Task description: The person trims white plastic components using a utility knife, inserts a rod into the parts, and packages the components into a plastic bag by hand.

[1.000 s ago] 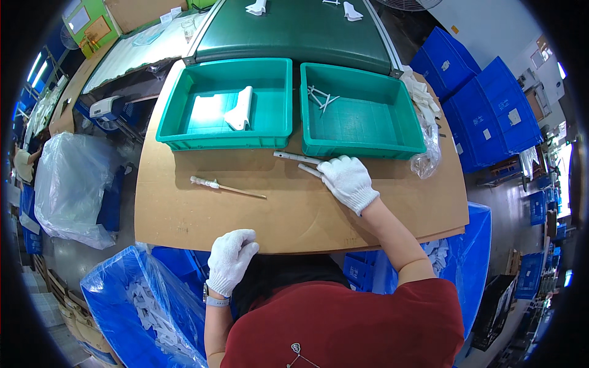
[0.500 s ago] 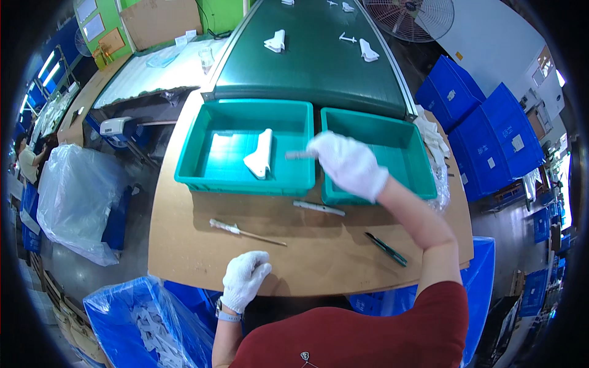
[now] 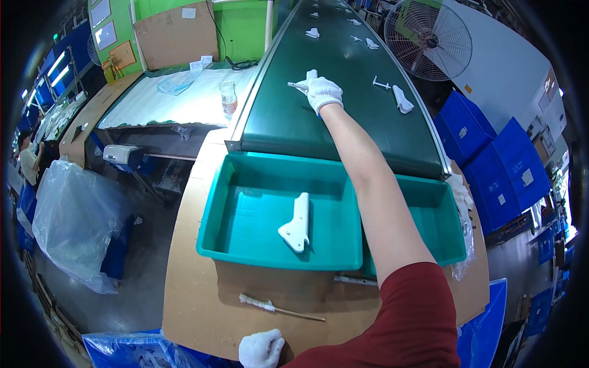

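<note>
right hand in a white glove, stretched far out over the dark green conveyor belt, fingers closed on a slim white rod-like part lying just above the belt surface. left hand, also gloved, loosely curled and holding nothing, resting at the near edge of the cardboard-covered tabletop. close to it, a thin tool with a white handle flat on the tabletop. beyond that, a teal tray with one white plastic piece inside.
</note>
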Demonstrator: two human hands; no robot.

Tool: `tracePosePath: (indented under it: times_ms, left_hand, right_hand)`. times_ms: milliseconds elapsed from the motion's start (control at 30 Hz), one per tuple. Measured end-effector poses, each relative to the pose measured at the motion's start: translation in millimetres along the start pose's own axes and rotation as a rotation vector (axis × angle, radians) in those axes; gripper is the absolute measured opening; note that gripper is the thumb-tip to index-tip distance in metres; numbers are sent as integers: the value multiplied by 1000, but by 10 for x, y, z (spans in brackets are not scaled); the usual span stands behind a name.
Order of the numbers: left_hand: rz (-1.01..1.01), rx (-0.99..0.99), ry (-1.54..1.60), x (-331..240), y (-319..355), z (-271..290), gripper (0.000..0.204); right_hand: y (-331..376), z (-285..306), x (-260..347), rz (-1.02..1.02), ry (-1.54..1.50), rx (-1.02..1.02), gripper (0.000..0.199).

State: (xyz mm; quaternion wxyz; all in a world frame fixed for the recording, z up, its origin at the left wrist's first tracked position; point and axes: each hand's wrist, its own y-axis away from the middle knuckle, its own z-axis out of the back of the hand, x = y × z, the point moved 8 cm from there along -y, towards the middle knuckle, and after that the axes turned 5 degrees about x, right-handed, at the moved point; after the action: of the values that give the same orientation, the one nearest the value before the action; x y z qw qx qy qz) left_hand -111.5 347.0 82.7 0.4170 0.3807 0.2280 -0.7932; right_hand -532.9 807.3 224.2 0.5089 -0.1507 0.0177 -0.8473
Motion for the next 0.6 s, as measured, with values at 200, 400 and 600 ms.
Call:
tracePosePath:
  times_ms: [200, 400, 600]
  left_hand:
    - [233, 274, 70, 317, -49, -200, 14]
    - [40, 153, -23, 125, -28, -117, 17]
    - [-189, -164, -37, -195, 100, 259, 21]
  right_hand:
    - [-458, -347, -250, -78, -279, -5, 50]
    - [107, -132, -687, -120, -1140, 21, 28]
    - [2122, 450, 160, 351, -945, 526, 21]
